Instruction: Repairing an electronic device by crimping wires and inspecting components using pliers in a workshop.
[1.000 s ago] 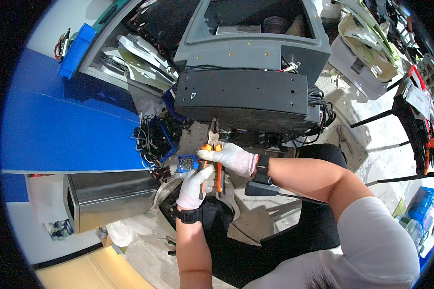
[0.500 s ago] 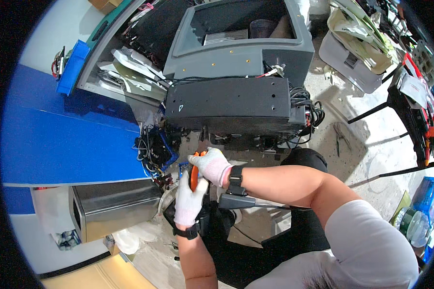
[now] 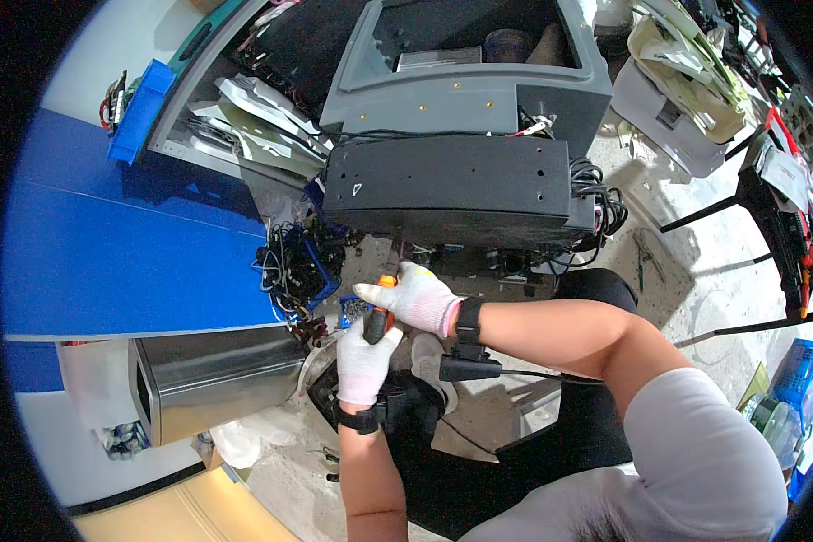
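Observation:
Both my hands wear white gloves and are closed around one orange-and-black screwdriver (image 3: 380,322). My left hand (image 3: 365,369) grips the lower, black end of its handle. Above it, my right hand (image 3: 419,300) holds the orange upper part, with thumb and fingers reaching across it. The tool points away from me, to the lower front edge of a long black metal box (image 3: 447,181). Its tip is too dark to make out, so I cannot tell whether it touches the box.
A grey housing (image 3: 469,104) stands behind the box. Bundled black cables (image 3: 609,212) hang at its right. On the left, a tangle of wires (image 3: 289,271) lies beside a blue panel (image 3: 126,262) and a steel cabinet (image 3: 226,379). Pliers (image 3: 643,257) lie on the floor, near a black stand (image 3: 772,217).
The screwdriver has tilted, its upper part now reaching toward the box. My hands have shifted slightly right, while the whole view has also shifted a little.

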Motion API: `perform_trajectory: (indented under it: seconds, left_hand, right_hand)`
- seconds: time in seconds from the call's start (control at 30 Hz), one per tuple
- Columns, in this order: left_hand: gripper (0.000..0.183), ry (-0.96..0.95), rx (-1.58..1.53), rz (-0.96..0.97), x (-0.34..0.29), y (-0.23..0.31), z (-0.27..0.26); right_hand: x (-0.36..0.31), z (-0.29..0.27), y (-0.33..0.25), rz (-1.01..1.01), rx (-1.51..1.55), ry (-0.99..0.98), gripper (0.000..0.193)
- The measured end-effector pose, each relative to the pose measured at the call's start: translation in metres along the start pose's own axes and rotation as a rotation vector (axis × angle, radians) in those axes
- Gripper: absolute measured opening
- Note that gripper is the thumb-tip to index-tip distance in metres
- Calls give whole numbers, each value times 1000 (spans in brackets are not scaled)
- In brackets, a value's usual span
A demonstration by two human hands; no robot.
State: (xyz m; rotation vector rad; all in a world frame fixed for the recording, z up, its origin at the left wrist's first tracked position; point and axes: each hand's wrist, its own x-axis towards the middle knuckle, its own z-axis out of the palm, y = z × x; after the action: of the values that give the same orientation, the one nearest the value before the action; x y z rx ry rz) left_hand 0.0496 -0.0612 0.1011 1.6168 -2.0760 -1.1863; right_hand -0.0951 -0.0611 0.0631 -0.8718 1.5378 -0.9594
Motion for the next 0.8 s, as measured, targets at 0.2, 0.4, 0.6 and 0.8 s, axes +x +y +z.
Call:
perform_trajectory:
  seconds: [0.2,0.4,0.6,0.8]
  left_hand:
    - [25,-223,-762,-331,3,-11,-9]
    - [38,-338,-1044,-434,9,-8,-8]
    - [58,103,-72,-306,13,-9,1]
    - [49,-135,9,-44,-15,7,-12]
  right_hand:
    - [-13,-13,10,-2,294,-245,54]
    - [-10,7,13,115,915,-404,34]
    - [2,28,16,135,624,-108,30]
    - [8,36,28,-15,298,-62,32]
